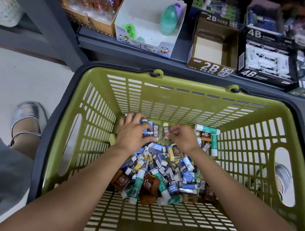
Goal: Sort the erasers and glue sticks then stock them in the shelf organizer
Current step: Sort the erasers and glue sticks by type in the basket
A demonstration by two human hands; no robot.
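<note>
Your left hand grips blue erasers at basket far end; right hand pinches brown eraser. Glue sticks beside.

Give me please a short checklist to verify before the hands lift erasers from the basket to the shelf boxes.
1. Left hand grips several blue erasers: ok.
2. Right hand has one eraser firmly pinched: cannot tell.
3. 2B box on the shelf has free space: ok.
4. 4B box has free space: not ok, looks filled.
5. Glue sticks separated from the erasers in the green basket: not ok, still mixed.
</note>
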